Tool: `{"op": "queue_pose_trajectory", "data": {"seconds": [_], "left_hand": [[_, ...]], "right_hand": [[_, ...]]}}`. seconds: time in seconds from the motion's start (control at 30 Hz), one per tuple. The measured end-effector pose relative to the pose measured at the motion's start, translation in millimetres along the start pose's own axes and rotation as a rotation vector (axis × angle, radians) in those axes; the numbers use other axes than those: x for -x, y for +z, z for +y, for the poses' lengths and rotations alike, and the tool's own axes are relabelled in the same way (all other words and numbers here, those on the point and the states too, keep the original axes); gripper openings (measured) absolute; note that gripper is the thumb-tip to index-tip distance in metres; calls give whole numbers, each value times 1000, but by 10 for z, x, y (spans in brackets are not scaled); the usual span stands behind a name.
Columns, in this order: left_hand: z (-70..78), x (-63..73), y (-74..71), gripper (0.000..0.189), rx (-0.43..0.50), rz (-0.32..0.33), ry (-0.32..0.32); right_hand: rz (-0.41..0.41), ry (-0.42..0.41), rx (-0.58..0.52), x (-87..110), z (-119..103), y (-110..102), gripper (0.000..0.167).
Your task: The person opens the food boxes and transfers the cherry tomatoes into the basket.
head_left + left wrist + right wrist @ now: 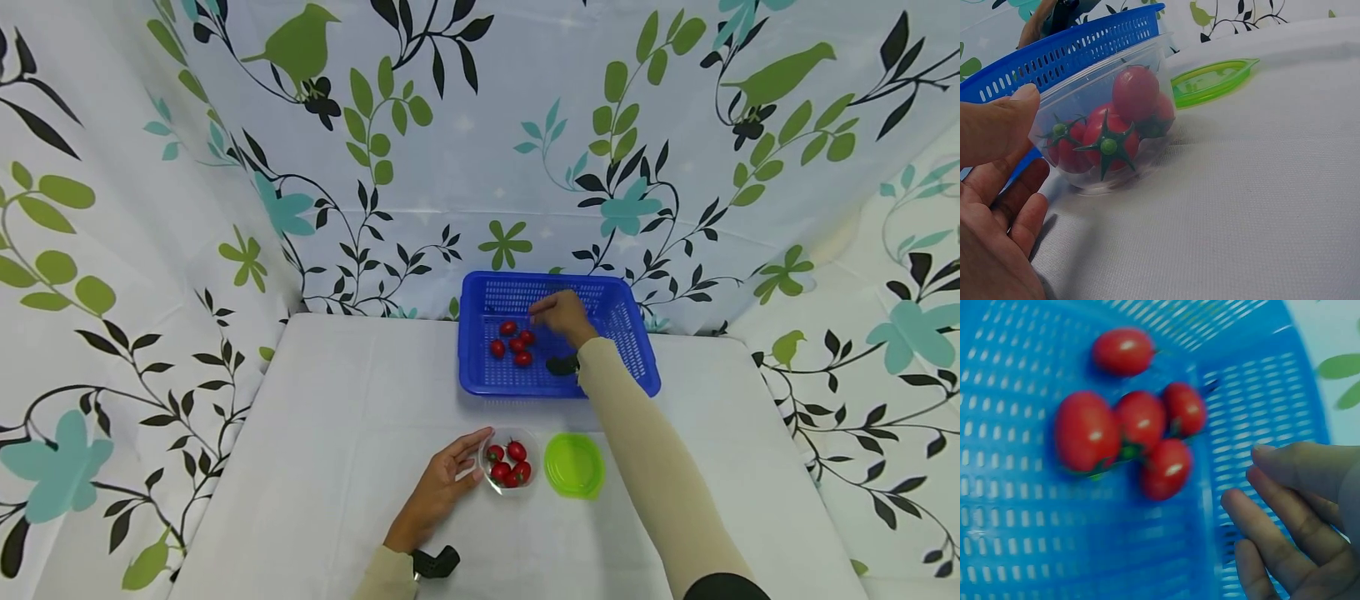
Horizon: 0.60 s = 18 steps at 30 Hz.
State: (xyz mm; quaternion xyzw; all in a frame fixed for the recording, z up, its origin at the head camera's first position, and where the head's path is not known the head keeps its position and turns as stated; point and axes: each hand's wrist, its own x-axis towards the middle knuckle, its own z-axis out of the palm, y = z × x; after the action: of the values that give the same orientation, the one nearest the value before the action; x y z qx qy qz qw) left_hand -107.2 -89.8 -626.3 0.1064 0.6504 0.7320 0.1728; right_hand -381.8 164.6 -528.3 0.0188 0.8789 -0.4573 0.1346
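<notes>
A clear plastic container (509, 492) with several red cherry tomatoes (1110, 139) in it stands on the white table. My left hand (442, 482) holds it from the left, thumb at the rim on the near side and index finger round the far side. Over the blue basket (471, 385), my right hand (564, 317) has its fingers extended and slightly bent, holding nothing. Several loose cherry tomatoes (1087, 432) lie on the basket floor, left of the right hand in the head view and apart from its fingertips.
A bright green lid (573, 467) lies to the right of the container, below the right forearm. The basket stands at the table's back edge, against a leaf-patterned curtain (465, 200). White tabletop (360, 400) stretches to the left of the basket.
</notes>
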Motion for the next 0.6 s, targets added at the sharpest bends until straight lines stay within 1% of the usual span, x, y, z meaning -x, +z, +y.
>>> {"op": "queue_pose_trajectory", "data": {"seconds": [0.13,0.23,0.3,0.37,0.47,0.6], "left_hand": [[-21,-2,-13,56,6,2,17],[-28,-1,-22,56,7,-1,21],[-23,1,-25,56,9,-2,13],[-20,3,-28,56,5,-2,9],[-16,7,-28,56,6,-2,-4],[-19,3,-19,56,6,-10,0]], "right_hand": [[17,-90,-53,125,-176,-109,30],[34,-136,-87,240,-319,-186,29],[43,-155,-101,309,-395,-225,28],[47,-173,-97,394,-470,-254,27],[65,-213,-63,546,-563,-274,27],[110,-276,-9,831,-697,-294,29]]}}
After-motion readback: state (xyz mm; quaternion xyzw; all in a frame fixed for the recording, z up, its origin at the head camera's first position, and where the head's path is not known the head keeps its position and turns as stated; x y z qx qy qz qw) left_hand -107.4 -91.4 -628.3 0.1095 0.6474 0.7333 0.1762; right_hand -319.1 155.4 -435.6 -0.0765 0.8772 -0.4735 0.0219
